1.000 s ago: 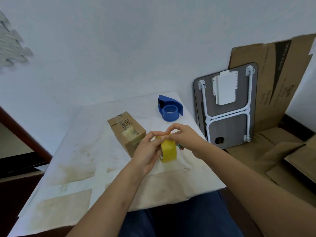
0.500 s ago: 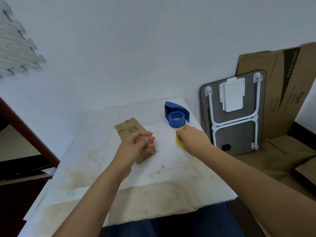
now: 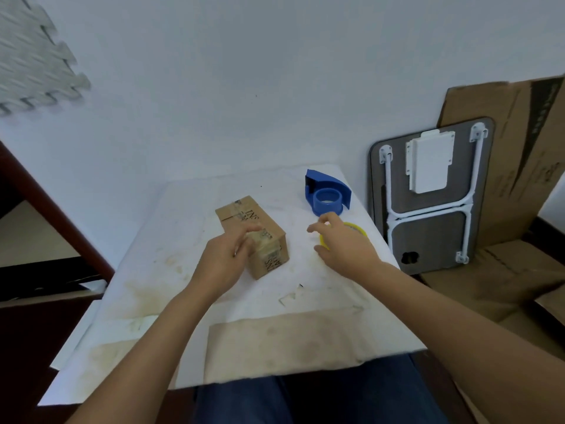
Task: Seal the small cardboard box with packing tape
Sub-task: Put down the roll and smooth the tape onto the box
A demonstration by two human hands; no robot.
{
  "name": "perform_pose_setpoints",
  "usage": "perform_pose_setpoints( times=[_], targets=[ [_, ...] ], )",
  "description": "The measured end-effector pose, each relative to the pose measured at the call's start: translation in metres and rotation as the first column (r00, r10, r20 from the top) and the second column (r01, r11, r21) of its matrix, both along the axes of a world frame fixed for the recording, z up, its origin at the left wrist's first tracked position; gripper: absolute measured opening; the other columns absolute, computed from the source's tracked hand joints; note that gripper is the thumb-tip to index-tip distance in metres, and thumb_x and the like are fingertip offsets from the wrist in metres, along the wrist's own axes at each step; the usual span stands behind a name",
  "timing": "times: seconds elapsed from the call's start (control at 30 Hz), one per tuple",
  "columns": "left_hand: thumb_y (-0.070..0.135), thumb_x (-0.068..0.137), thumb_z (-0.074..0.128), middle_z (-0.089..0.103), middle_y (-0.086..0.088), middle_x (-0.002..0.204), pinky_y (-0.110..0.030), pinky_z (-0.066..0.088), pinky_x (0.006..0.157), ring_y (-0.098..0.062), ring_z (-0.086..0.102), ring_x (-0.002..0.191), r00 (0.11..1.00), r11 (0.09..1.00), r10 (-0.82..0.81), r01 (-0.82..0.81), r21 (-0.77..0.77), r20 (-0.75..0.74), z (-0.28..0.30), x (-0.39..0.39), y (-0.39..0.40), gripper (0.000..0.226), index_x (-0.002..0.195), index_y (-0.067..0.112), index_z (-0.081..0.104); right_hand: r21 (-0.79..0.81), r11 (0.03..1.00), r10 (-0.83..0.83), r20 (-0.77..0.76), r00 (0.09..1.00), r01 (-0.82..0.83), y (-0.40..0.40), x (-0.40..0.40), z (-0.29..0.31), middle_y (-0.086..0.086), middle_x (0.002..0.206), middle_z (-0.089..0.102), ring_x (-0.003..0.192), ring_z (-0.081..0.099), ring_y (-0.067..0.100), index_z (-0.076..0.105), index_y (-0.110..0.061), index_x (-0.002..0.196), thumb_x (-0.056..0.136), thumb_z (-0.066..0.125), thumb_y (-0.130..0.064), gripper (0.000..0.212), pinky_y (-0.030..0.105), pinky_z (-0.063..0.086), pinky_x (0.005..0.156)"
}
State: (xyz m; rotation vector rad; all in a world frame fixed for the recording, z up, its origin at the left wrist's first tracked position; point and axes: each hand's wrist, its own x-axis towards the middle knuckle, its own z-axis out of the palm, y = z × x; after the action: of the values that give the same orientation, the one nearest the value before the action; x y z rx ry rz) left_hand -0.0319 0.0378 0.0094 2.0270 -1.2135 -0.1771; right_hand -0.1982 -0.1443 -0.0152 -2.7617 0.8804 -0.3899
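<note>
Head view, looking down at a stained white table (image 3: 171, 289). Small cardboard box (image 3: 255, 228) lies flat near table centre, long axis running diagonally from far-left to near-right; near short end faces the person, printed letters on top and on that end, clear tape strips visible across the top. Left hand (image 3: 224, 258) rests on the near-left part of the box, fingers (image 3: 249, 232) loosely curled over the top edge, touching the cardboard, not pinching anything visible. Right hand (image 3: 342, 244) sits to the right of the box, apart from it, fingers spread and bent, palm down over a yellow tape roll (image 3: 356, 228) lying flat on the table; only the roll's far rim shows, so real contact cannot be told. Blue tape dispenser (image 3: 327, 194) stands just beyond the roll, near the table's far-right corner. Folded lap table (image 3: 428, 194) and flat cardboard sheets (image 3: 519, 166) lean against the wall to the right.
</note>
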Motion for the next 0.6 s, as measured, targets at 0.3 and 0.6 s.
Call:
perform_pose_setpoints(
  times=[0.3,0.6],
  targets=[
    [0.019,0.104,0.041,0.045,0.012,0.151,-0.027,0.032,0.112,-0.003,0.032,0.142,0.97,0.976,-0.19,0.169,0.139,0.152,-0.02,0.019,-0.009,0.039,0.14,0.03,0.054,0.995,0.054,-0.562,0.1,0.821,-0.084,0.071,0.034,-0.022,0.007,0.086,0.061,0.065,0.054,0.014,0.068,-0.004,0.104,0.084,0.068,-0.006,0.02,0.021,0.042,0.047],
    [0.019,0.104,0.041,0.048,0.015,0.149,-0.023,0.03,0.11,-0.003,0.032,0.142,0.975,0.981,-0.176,0.162,0.11,0.134,-0.027,0.019,-0.014,0.038,0.137,0.031,0.056,0.985,-0.099,-0.733,0.025,0.679,-0.143,0.077,0.054,-0.025,0.011,0.096,0.068,0.065,0.06,0.01,0.063,-0.004,0.107,0.09,0.062,-0.011,0.018,0.017,0.042,0.042]
  ],
)
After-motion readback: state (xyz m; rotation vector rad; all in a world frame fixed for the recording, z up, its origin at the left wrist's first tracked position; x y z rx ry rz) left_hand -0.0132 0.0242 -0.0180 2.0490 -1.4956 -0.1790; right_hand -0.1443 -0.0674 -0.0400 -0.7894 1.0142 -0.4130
